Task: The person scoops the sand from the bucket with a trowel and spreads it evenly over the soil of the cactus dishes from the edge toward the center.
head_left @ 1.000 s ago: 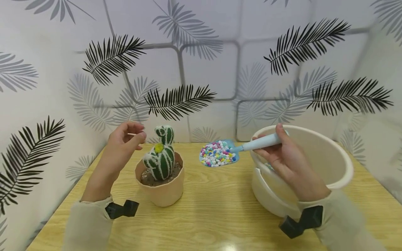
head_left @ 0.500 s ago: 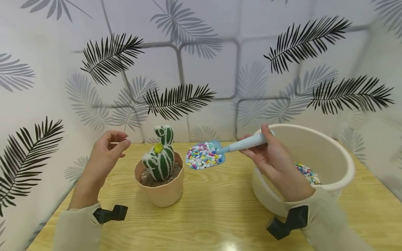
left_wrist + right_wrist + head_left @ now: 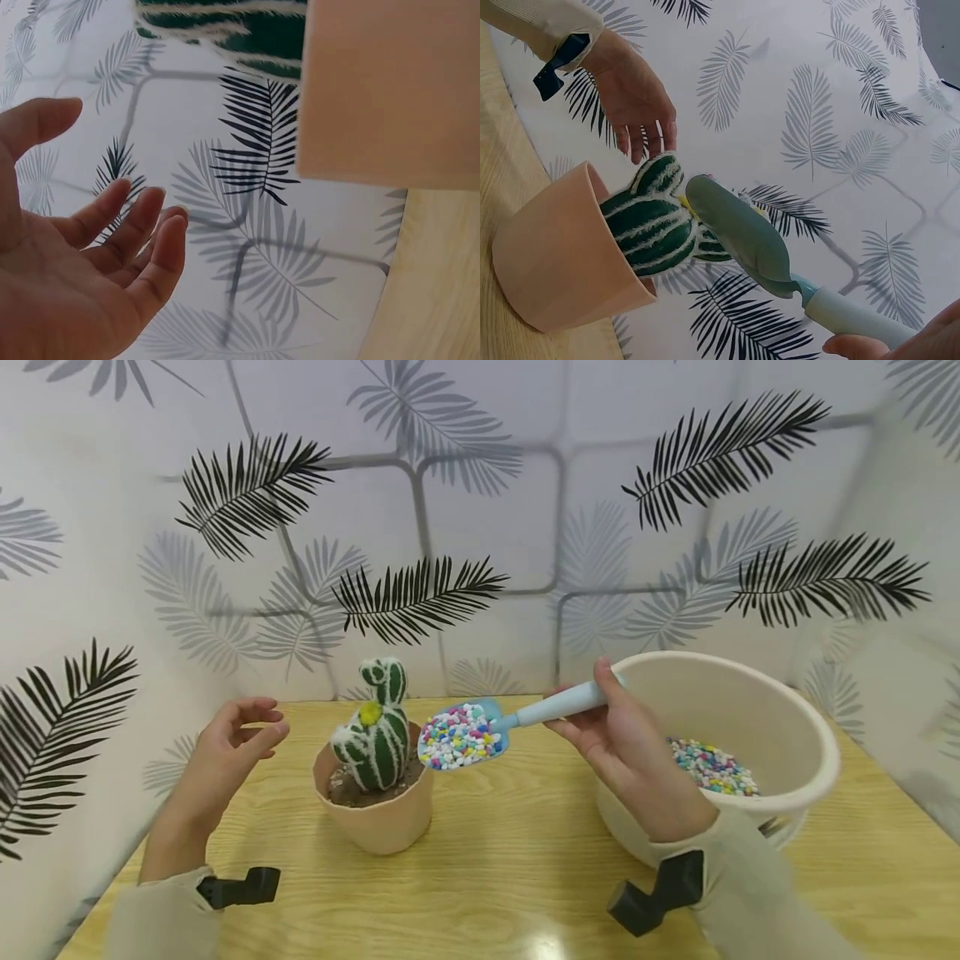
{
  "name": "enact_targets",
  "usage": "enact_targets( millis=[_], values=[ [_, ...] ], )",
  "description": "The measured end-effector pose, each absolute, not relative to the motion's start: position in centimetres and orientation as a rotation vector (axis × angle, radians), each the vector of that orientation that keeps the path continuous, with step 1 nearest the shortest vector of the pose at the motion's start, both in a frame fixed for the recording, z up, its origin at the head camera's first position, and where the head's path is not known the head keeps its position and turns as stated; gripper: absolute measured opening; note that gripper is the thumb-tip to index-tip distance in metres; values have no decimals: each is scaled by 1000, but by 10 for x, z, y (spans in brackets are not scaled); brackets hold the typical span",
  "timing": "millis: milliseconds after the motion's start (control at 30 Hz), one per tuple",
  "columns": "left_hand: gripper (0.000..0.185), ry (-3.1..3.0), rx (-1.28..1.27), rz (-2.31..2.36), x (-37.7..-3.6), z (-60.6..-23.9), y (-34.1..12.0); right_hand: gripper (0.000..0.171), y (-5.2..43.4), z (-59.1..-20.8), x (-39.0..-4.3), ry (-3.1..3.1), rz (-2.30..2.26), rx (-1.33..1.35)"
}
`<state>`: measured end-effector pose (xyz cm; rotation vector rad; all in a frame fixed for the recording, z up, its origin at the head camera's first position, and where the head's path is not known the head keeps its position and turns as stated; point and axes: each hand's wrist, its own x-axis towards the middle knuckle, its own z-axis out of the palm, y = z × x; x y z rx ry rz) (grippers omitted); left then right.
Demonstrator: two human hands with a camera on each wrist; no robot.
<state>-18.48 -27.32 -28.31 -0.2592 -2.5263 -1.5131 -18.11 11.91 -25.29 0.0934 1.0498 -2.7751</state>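
Gripped the blue scoop (image 3: 527,712) by its handle in the right hand (image 3: 637,764), with fingers (image 3: 581,735) clamped round it. Held its blade, heaped with multicoloured pebbles (image 3: 461,737), near the right side of the peach pot (image 3: 382,822) and its green cactus (image 3: 381,747). Had the left hand (image 3: 217,756) in the air left of the cactus, with thumb apart from loosely bent fingers. Had the pot upright on the bench (image 3: 480,877), apart from the cream bucket (image 3: 750,710) of pebbles.
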Motion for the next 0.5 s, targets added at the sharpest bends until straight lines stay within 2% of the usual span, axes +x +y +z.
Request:
enact_targets(
  millis=[300, 500],
  values=[
    [53, -2700, -328, -1489, -185, -305, -282, 23, 105, -255, -178, 1100, -2779, 87],
    [57, -2752, -368, -1484, -187, -315, -279, 26, 97, -261, -178, 1173, -2773, 74]
  ],
)
